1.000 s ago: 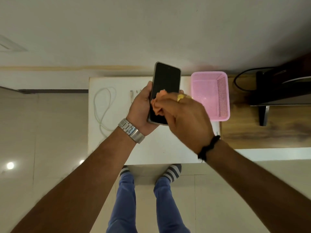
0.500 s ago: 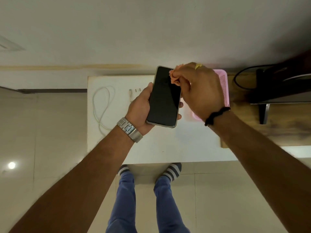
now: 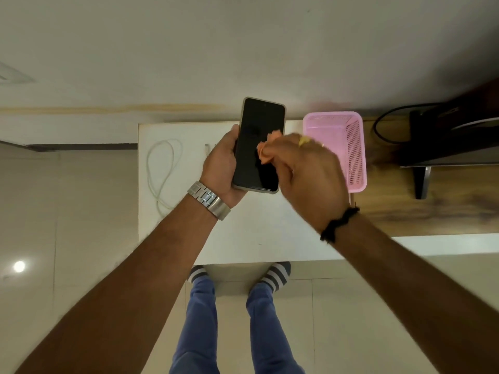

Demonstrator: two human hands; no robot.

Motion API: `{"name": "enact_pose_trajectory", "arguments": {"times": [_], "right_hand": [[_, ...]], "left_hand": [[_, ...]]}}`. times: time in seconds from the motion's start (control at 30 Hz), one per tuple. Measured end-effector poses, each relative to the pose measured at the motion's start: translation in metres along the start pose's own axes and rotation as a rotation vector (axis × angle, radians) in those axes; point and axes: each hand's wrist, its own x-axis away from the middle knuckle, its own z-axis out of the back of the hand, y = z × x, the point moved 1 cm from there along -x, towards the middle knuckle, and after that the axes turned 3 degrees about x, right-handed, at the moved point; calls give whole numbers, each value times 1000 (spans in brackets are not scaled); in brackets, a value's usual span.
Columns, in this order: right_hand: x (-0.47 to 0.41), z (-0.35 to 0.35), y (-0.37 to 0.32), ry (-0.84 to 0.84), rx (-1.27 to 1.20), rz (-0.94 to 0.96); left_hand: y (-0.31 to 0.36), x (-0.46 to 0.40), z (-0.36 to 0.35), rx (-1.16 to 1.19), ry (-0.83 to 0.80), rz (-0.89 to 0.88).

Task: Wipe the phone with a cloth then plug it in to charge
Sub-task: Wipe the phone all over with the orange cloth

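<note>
A white rectangular table [image 3: 243, 238] was seen against the wall, its near half bare, its near edge above 2 striped socks. A pink perforated plastic basket [image 3: 351, 147] was set at its right rear, a looped white charging cable [image 3: 162, 168] near the left edge. The black-screened phone [image 3: 256, 147] was held above the table, clasped along its edges by the left hand [image 3: 220, 166]. A bunched orange cloth [image 3: 266, 152] was pinched in the closed right hand [image 3: 310, 179] against the screen's right side.
</note>
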Motion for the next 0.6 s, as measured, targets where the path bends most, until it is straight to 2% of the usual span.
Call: {"name": "enact_pose_trajectory", "arguments": {"times": [0.1, 0.27, 0.43, 0.6], "right_hand": [[35, -13, -15, -68, -49, 36], [33, -22, -22, -61, -71, 156], [42, -3, 1, -77, -57, 31], [36, -21, -27, -84, -96, 122]], "left_hand": [[0, 0, -4, -27, 7, -20], [-5, 5, -3, 13, 14, -34], [5, 9, -1, 36, -25, -84], [-5, 10, -4, 22, 7, -28]]}}
